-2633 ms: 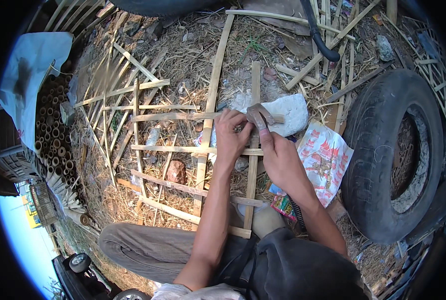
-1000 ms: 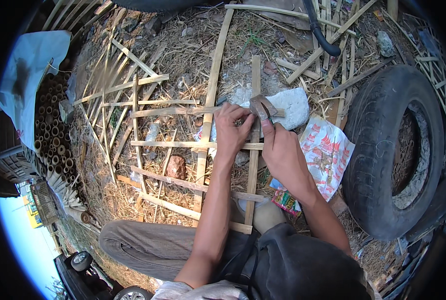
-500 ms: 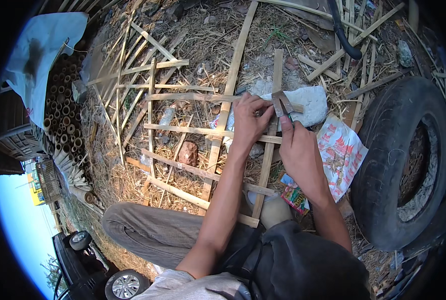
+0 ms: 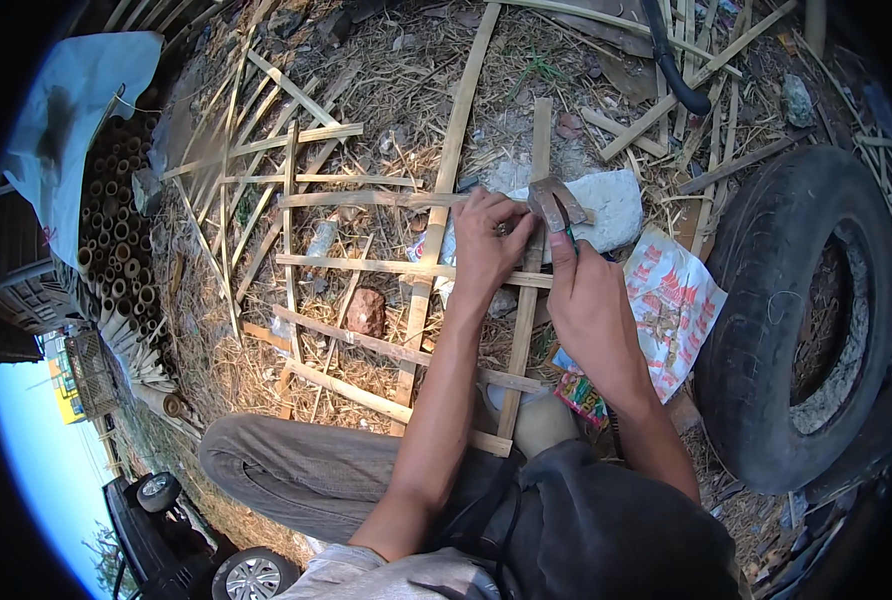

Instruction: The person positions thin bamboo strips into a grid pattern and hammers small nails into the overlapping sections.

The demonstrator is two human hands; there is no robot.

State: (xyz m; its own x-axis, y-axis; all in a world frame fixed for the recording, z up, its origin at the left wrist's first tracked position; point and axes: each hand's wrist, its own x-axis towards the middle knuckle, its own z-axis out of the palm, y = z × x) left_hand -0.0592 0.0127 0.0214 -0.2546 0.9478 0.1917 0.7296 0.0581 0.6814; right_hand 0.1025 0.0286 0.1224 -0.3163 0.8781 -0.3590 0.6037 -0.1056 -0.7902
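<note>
My right hand grips a claw hammer, its thumb along the handle and the rusty metal head over a crossing of wooden slats. My left hand is closed beside the hammer head, fingertips pinched at the slats; whatever they hold is hidden. Beneath both hands lies a lattice of flat, pale slats, with one long upright slat and several crosspieces such as this slat. A pale stone block lies under the crossing. The lattice's near end reaches my lap.
To the right stands a worn tire, beside a printed white plastic bag. A reddish stone lies among straw. More slats are piled at left, near stacked bamboo poles. A black curved pipe reaches in from above.
The whole scene has shifted slightly left in view. Both hands stay at the same slat crossing, and the hammer head now sits closer to my left fingertips.
</note>
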